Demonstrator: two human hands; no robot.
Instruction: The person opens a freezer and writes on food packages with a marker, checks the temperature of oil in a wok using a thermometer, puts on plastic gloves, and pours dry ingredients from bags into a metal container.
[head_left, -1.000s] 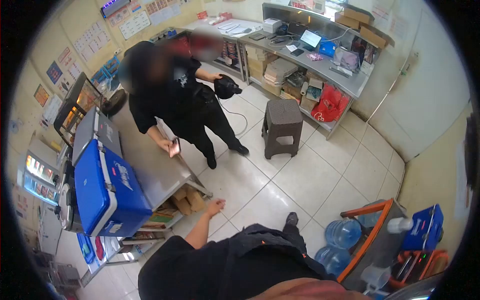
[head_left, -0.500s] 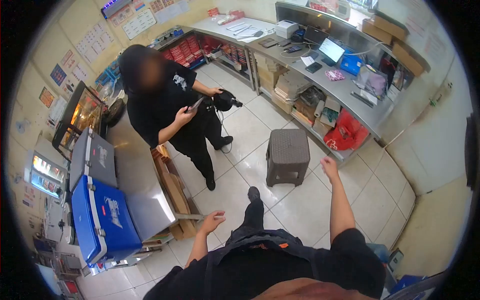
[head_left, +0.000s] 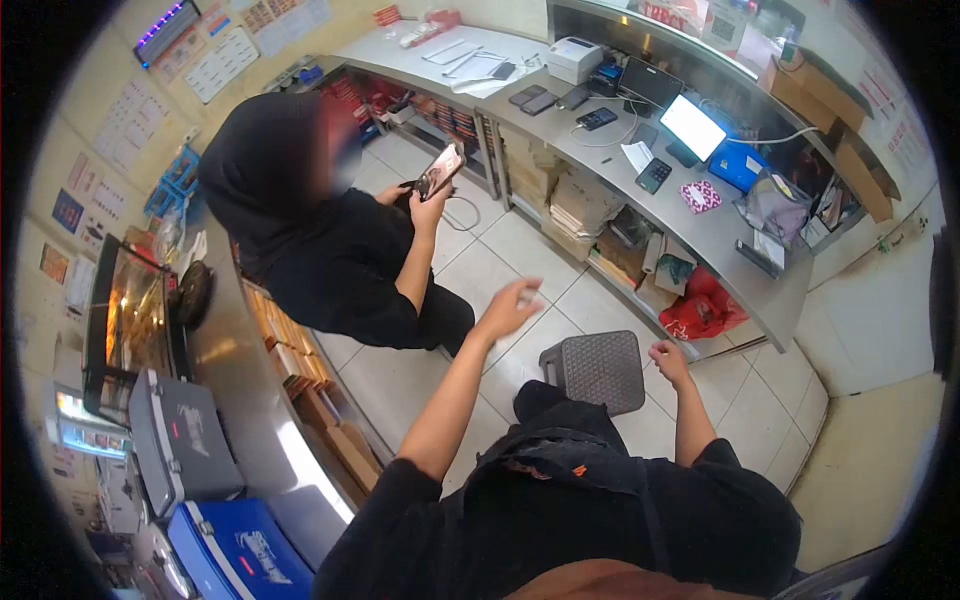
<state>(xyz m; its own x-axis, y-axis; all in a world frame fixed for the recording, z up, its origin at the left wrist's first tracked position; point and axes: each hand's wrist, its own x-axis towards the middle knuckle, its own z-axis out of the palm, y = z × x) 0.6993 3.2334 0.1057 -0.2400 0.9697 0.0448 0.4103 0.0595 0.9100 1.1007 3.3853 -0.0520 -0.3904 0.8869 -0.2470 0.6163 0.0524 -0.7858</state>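
My left hand (head_left: pixel 508 310) is raised over the tiled floor, fingers loosely bent and apart, a little blurred, holding nothing. To the right, my right hand (head_left: pixel 672 364) hangs beside the grey plastic stool (head_left: pixel 600 368), its fingers half curled with a small gap and nothing visible in them. Whether it touches the stool's edge I cannot tell. The stool stands just in front of my body. Ahead on the left, a person in black (head_left: pixel 330 250) holds a phone (head_left: pixel 442 170) and a dark object partly hidden by the hands.
A steel counter (head_left: pixel 620 170) at the right bears a lit tablet (head_left: pixel 694 130), phones and a white printer (head_left: pixel 575 60). Below are stacked cartons and a red bag (head_left: pixel 700 305). On the left, a steel table (head_left: pixel 262 420) has a grey cooler (head_left: pixel 185 435) and a blue cooler (head_left: pixel 240 550).
My view has moved forward, bringing the stool close to my body. My left hand has risen and reached forward. The other person has turned sideways and now holds the phone higher.
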